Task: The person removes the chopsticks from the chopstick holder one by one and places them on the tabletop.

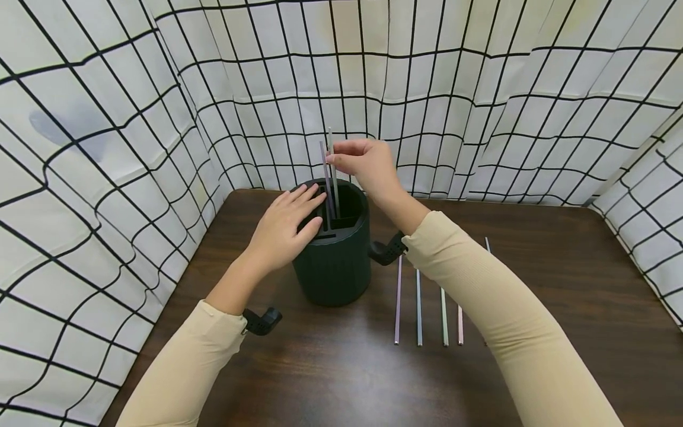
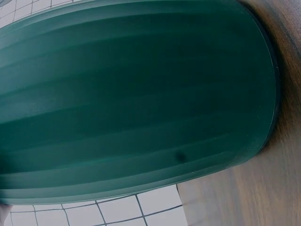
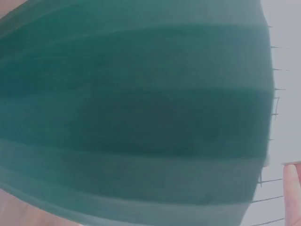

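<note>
A dark green ribbed holder [image 1: 332,273] with a divided top stands upright on the table. It fills most of the left and right wrist views. My left hand [image 1: 285,225] rests on its top at the left, fingers extended. Over the opening, my right hand [image 1: 368,166] pinches a pale, thin straw [image 1: 335,184] between thumb and fingertips; its lower end is inside the holder. Close beside it a purple straw [image 1: 327,178] leans upright in the holder. At the right edge of the right wrist view, a finger [image 3: 292,193] shows.
Right of the holder lie a purple straw [image 1: 398,305], a blue straw [image 1: 418,311], a green straw [image 1: 444,320] and a pink straw [image 1: 460,329], roughly parallel. Another straw [image 1: 487,243] is mostly hidden under the right sleeve. White grid-patterned curtains [image 1: 427,118] border the brown table [image 1: 331,367].
</note>
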`<state>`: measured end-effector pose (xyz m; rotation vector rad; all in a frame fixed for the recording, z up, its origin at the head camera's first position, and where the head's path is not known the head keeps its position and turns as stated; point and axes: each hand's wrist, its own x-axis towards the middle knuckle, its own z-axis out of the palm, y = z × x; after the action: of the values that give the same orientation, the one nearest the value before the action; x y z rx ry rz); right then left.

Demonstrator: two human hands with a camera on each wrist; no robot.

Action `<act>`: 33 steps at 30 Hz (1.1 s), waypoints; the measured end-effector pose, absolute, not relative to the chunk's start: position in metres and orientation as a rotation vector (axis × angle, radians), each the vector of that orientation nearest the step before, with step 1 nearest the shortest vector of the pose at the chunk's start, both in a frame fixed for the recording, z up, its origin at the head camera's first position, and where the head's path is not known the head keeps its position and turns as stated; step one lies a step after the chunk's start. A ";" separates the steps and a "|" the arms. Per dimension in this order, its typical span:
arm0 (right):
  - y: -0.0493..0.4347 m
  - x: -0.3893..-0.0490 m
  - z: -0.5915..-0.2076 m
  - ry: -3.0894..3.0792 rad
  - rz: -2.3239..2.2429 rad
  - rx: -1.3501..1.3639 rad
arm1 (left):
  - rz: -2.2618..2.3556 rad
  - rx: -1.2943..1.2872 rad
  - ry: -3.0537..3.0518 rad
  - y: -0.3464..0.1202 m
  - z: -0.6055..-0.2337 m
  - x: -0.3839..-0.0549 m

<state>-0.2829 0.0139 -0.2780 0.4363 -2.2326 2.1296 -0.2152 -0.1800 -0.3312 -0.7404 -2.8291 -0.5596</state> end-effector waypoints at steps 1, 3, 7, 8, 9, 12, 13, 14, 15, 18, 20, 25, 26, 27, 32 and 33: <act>0.015 -0.282 -0.276 -2.211 2.115 0.450 | -0.557 -0.741 -2.827 -0.180 -0.331 -0.215; 0.018 -0.279 -0.271 -2.168 2.088 0.473 | -0.552 -0.742 -2.821 -0.179 -0.331 -0.216; 0.029 -0.273 -0.263 -2.059 2.084 0.505 | -0.552 -0.743 -2.820 -0.178 -0.331 -0.216; 0.032 -0.270 -0.260 -2.024 2.102 0.506 | -0.552 -0.744 -2.822 -0.178 -0.331 -0.216; 0.036 -0.267 -0.257 -1.989 2.119 0.509 | -0.552 -0.744 -2.823 -0.178 -0.331 -0.216; 0.048 -0.258 -0.246 -1.895 2.164 0.515 | -0.556 -0.748 -2.821 -0.177 -0.331 -0.216; 0.052 -0.254 -0.242 -1.858 2.179 0.520 | -0.557 -0.747 -2.820 -0.177 -0.331 -0.216; 0.056 -0.251 -0.237 -1.823 2.192 0.521 | -0.560 -0.746 -2.818 -0.176 -0.331 -0.216; 0.060 -0.247 -0.233 -1.787 2.201 0.526 | -0.564 -0.744 -2.816 -0.176 -0.331 -0.216; 0.075 -0.238 -0.222 -1.655 2.245 0.534 | -0.569 -0.741 -2.816 -0.177 -0.331 -0.216; 0.085 -0.232 -0.215 -1.566 2.279 0.517 | -0.569 -0.744 -2.816 -0.177 -0.331 -0.216; 0.114 -0.221 -0.203 -1.362 2.378 0.472 | -0.548 -0.747 -2.822 -0.179 -0.331 -0.216; 0.121 -0.219 -0.202 -1.323 2.394 0.464 | -0.544 -0.746 -2.823 -0.179 -0.332 -0.216; 0.128 -0.216 -0.201 -1.283 2.419 0.452 | -0.543 -0.745 -2.823 -0.180 -0.332 -0.216; 0.169 -0.207 -0.204 -1.075 2.540 0.373 | -0.551 -0.740 -2.821 -0.180 -0.333 -0.217; 0.177 -0.207 -0.206 -1.042 2.564 0.345 | -0.554 -0.738 -2.822 -0.180 -0.334 -0.217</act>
<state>-0.2065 0.1772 -0.2059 0.3450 -1.0419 2.5644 -0.2167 -0.1799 -0.3336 -0.7382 -2.8220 -0.5539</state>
